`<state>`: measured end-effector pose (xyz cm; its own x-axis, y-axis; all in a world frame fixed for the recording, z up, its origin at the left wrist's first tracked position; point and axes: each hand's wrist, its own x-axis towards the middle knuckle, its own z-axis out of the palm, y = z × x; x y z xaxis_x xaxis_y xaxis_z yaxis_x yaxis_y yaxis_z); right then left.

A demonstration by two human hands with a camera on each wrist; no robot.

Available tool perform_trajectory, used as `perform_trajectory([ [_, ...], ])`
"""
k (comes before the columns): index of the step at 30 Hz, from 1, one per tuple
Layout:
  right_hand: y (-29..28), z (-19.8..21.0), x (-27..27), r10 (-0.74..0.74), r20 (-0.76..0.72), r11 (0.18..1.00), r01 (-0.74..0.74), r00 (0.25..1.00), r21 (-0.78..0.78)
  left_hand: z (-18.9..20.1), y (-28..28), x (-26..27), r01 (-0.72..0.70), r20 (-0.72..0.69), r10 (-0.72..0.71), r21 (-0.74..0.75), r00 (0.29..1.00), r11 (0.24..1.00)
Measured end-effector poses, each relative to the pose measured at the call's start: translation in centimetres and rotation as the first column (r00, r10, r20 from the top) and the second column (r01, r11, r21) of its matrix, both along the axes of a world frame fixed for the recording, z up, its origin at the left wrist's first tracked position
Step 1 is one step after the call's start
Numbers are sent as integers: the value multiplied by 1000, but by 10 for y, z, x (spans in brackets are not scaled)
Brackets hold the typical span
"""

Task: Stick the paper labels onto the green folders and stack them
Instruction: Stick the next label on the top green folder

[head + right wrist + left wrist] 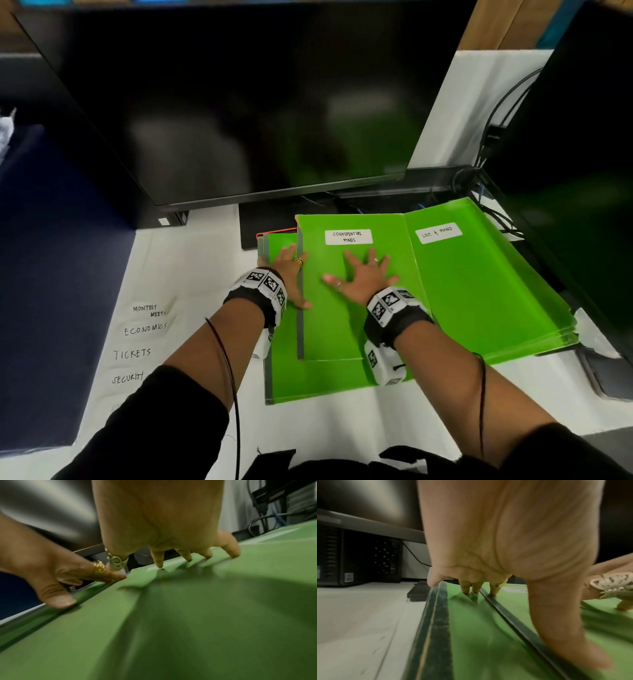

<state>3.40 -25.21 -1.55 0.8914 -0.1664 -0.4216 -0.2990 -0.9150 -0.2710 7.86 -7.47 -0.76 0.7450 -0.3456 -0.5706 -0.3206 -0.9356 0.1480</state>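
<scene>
Folder [356, 301] lies labelled under your flat right hand [363, 279], likely to slide it stackward. Your left hand [291, 277], fingers straight, steadies its spine.

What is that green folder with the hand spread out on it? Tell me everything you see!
The green folder is flat, smooth and bright, plastic-looking, with a dark grey spine strip down its left edge. A white paper label near the top reads "CONFIDENTIAL FUNDS". It lies on another green folder, shifted right. The right hand presses flat on its cover, fingers spread; the left hand touches its spine edge.
</scene>
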Motion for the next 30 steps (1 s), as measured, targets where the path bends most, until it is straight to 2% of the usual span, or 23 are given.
perform_trajectory([
  [2, 9, -8, -3, 34, -88, 997, -39, 996, -62, -4, 1, -1, 41, 3, -42, 87, 999, 995],
  [5, 6, -5, 1, 64, -169, 987, -87, 984, -134, -11, 5, -1, 70, 19, -72, 105, 997, 992],
  [11, -42, -2, 24, -32, -267, 963, -42, 963, -267, -16, 4, -1, 104, 67, -120, 210, 990, 972],
  [13, -53, 4, 26, -92, -226, 957, 23, 970, -290, -17, 4, -1, 103, 74, -123, 227, 990, 968],
  [15, -51, 15, 27, -41, -126, 968, 8, 991, -253, -18, 3, 0, 99, 87, -123, 234, 989, 967],
  [17, -40, 14, 27, 11, -41, 989, -17, 999, -146, -19, 1, 0, 99, 92, -125, 242, 988, 965],
  [19, -31, 1, 25, 36, -42, 989, -42, 998, -139, -19, 2, 1, 99, 104, -128, 249, 986, 964],
  [21, -33, -9, 20, -2, -54, 990, -6, 999, -142, -17, 3, 0, 101, 101, -129, 249, 986, 963],
  [23, -44, -6, 16, -65, -43, 991, 59, 997, -117, -15, 4, -1, 94, 86, -118, 245, 989, 965],
  [27, -75, 0, 12, -16, -11, 990, 14, 1000, -143, -19, 4, 0, 88, 111, -118, 244, 987, 966],
  [30, -92, 8, 7, -55, 10, 984, 55, 998, -167, -23, 7, 0, 89, 127, -121, 231, 984, 969],
])
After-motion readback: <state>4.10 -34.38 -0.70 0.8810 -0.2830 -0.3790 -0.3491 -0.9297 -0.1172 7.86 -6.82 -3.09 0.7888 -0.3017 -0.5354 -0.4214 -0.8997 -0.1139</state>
